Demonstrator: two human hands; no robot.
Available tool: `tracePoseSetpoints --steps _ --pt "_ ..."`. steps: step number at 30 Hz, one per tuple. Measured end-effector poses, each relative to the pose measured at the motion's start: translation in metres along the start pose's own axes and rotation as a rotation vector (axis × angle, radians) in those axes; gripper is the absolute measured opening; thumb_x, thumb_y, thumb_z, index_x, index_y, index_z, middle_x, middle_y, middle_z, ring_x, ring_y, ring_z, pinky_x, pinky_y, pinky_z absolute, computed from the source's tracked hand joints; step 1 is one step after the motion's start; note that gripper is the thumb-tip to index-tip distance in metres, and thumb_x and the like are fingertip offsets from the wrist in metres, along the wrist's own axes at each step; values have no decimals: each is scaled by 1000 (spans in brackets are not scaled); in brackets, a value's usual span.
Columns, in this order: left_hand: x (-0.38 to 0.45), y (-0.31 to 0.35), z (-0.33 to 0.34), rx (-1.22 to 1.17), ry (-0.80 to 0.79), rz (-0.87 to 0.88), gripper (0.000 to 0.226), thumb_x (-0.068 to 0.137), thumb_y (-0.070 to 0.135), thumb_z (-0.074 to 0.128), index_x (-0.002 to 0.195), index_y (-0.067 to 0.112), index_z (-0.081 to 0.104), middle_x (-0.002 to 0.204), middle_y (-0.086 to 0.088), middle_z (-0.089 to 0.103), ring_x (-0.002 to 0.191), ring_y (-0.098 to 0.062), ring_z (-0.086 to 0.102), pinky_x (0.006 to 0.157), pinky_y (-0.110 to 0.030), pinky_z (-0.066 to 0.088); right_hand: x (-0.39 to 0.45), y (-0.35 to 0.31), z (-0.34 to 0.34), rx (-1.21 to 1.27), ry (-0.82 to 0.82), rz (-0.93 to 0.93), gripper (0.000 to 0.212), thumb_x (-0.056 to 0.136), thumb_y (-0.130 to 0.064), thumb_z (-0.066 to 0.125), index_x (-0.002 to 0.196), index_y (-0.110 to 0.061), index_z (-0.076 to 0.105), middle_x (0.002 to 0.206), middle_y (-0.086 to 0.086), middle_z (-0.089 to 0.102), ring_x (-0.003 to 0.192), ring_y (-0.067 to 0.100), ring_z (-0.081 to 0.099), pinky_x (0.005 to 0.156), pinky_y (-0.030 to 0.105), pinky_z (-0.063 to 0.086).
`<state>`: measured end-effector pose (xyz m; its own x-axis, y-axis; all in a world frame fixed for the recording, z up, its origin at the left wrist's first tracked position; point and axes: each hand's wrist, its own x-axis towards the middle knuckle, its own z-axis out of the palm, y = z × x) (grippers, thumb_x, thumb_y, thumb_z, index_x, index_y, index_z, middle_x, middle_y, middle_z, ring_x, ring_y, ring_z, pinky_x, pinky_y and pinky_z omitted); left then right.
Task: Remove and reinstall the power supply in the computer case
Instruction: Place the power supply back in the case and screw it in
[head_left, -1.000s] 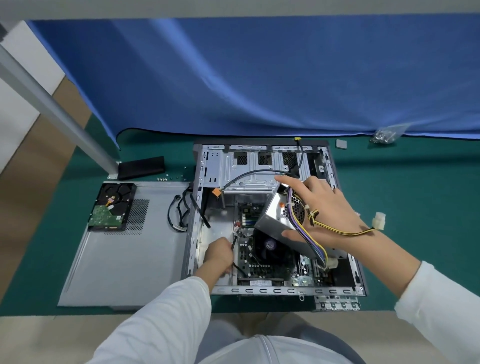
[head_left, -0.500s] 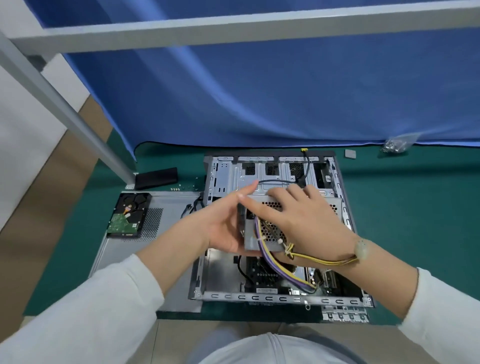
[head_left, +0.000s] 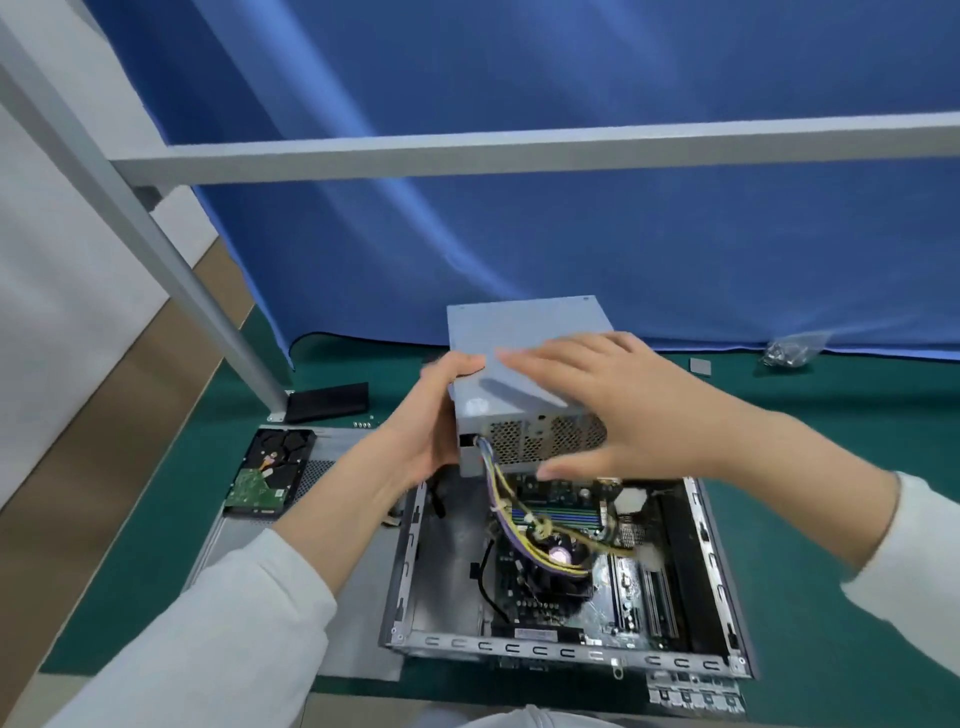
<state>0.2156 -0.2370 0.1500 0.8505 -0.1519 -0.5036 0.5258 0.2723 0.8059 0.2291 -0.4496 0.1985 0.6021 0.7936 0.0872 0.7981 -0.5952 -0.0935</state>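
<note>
The power supply (head_left: 524, 353), a grey metal box, is held in the air above the far end of the open computer case (head_left: 566, 644), clear of the bay and resting on nothing. Its broad plain face is turned up and slightly toward the camera; its perforated vent face (head_left: 545, 441) looks back at the person. Its long axis appears to run away from the person, toward the blue backdrop (head_left: 571, 218), though wide-angle distortion makes this uncertain.

The cable bundle (head_left: 506, 514), yellow, purple and black, leaves the near lower left corner of the unit and drops into the case, across the motherboard (head_left: 597, 587). Whether any lead is plugged in cannot be told. Judged from this, the unit is kept low and close over the case to leave the wiring slack.

The left hand (head_left: 431, 431) grips the unit's left side, thumb curled over the top edge and fingers underneath, and seems to bear most of the weight. The right hand (head_left: 623, 410) has straight, spread fingers laid across the top face and thumb below the vent face; it is blurred, and steadies the unit without clamping it.

A side panel (head_left: 291, 530) lies flat on the green mat (head_left: 831, 447) left of the case, with a hard drive (head_left: 270, 470) on it. A bag of screws (head_left: 789, 351) sits well apart at far right.

Assessment: removal is done; reinstallation is not.
</note>
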Motion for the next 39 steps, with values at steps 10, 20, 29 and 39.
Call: tracePoseSetpoints --steps 10,20,29,39 --pt "-1 -14 -16 115 -94 298 104 49 27 67 146 27 28 138 -12 50 113 -33 58 91 -51 50 33 39 -13 602 -330 434 83 52 -77 67 126 -50 41 119 -36 51 99 -13 54 83 14 42" --pt "0 -16 -27 371 -290 273 114 56 24 76 145 53 10 147 10 39 134 -8 40 109 -34 37 24 44 11 1006 -321 357 69 60 -39 83 121 -42 51 114 -15 65 102 9 65 85 27 55" --pt "10 -81 -48 721 -317 9 70 76 31 79 136 30 42 120 21 63 110 8 57 95 -15 45 -12 70 20 889 -174 490 90 50 -47 84 130 -41 42 121 -27 54 108 -8 55 82 10 43" --pt "10 -55 -41 863 -336 251 17 93 27 58 104 38 65 97 24 67 92 2 63 81 -12 46 -28 85 6 1093 -191 427 68 58 -42 81 121 -47 54 114 -5 67 101 18 67 81 34 57"
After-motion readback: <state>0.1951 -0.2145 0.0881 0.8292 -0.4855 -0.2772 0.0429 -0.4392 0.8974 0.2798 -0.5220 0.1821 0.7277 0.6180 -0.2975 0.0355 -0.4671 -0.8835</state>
